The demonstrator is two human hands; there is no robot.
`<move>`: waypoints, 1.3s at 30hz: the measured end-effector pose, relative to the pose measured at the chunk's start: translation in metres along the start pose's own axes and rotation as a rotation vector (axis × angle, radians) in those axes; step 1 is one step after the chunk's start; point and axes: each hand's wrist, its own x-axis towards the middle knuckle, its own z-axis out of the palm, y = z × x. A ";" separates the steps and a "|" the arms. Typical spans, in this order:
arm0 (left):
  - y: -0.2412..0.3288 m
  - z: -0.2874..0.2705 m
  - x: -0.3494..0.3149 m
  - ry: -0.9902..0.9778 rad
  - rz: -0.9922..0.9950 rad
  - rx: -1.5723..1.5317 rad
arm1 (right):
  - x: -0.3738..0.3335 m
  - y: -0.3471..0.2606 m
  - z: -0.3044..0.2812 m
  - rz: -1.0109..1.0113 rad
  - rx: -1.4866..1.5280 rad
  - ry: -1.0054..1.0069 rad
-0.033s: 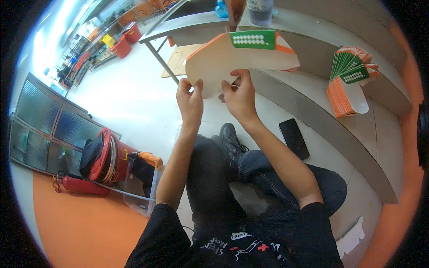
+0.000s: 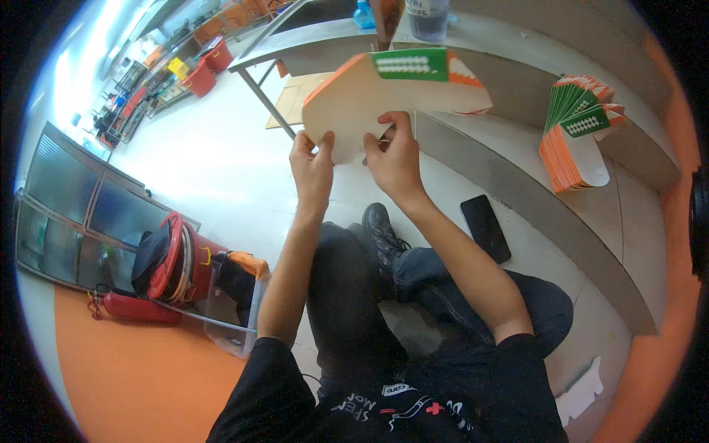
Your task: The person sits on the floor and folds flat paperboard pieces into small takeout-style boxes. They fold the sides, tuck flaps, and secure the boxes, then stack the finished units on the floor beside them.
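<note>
Between my two hands is a paperboard carton piece (image 2: 354, 94), plain white on the side facing me, with orange edges and a green printed panel at the top. My left hand (image 2: 313, 170) pinches its lower left edge, thumb in front. At its lower right edge, my right hand (image 2: 395, 159) grips it between thumb and bent fingers; a ring shows on one finger. The carton is held up off any surface, and fingertips behind it are hidden. On the step to the right stands a fanned stack of similar orange, green and white cartons (image 2: 572, 144).
A dark phone (image 2: 486, 229) lies on the floor by the curved step (image 2: 546, 196). To the left are a red bucket (image 2: 188, 258), a clear plastic bin (image 2: 233, 310) and a fire extinguisher (image 2: 140, 306). A metal-legged table (image 2: 310, 48) and a cup (image 2: 427, 21) stand ahead.
The carton has shifted slightly to the left, with both hands still gripping it. Nothing else has visibly moved.
</note>
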 end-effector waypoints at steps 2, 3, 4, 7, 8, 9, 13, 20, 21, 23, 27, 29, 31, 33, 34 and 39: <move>0.006 -0.006 -0.002 -0.066 -0.063 -0.068 | 0.008 0.006 0.000 -0.150 -0.168 0.019; 0.009 -0.011 -0.008 -0.109 -0.094 -0.115 | 0.010 0.008 -0.002 -0.184 -0.224 0.038; 0.012 -0.016 -0.017 -0.051 -0.028 -0.016 | 0.012 0.009 -0.004 -0.244 -0.273 0.070; 0.018 -0.029 -0.050 0.078 0.573 0.707 | 0.015 0.007 -0.006 -0.231 -0.486 -0.008; 0.018 -0.032 -0.060 0.066 0.682 0.751 | 0.011 0.005 -0.007 -0.295 -0.574 -0.027; 0.019 -0.034 -0.068 0.051 0.866 0.765 | 0.009 0.002 -0.006 -0.225 -0.552 -0.071; 0.021 -0.034 -0.067 -0.177 0.844 1.139 | -0.003 -0.013 -0.002 -0.122 -0.509 -0.185; 0.028 -0.038 -0.056 -0.279 0.774 1.157 | -0.011 -0.027 0.006 -0.261 -0.473 -0.185; 0.029 -0.039 -0.056 -0.288 0.787 1.145 | -0.012 -0.027 0.008 -0.293 -0.429 -0.146; 0.030 -0.041 -0.056 -0.290 0.775 1.127 | -0.012 -0.027 0.007 -0.257 -0.318 -0.135; 0.031 -0.042 -0.054 -0.269 0.704 1.067 | -0.008 -0.022 0.001 -0.137 -0.221 -0.137; 0.031 -0.041 -0.055 -0.262 0.665 0.979 | -0.007 -0.018 0.002 -0.106 -0.235 -0.156; 0.031 -0.041 -0.056 -0.253 0.606 0.855 | -0.008 -0.014 0.004 -0.108 -0.234 -0.195; 0.029 -0.042 -0.058 -0.233 0.454 0.825 | -0.010 -0.011 0.008 -0.117 -0.178 -0.188; 0.027 -0.043 -0.058 -0.210 0.378 0.807 | -0.011 -0.009 0.010 -0.122 -0.150 -0.185; 0.009 -0.047 -0.051 -0.189 0.220 0.627 | -0.011 -0.001 0.008 -0.067 -0.315 -0.220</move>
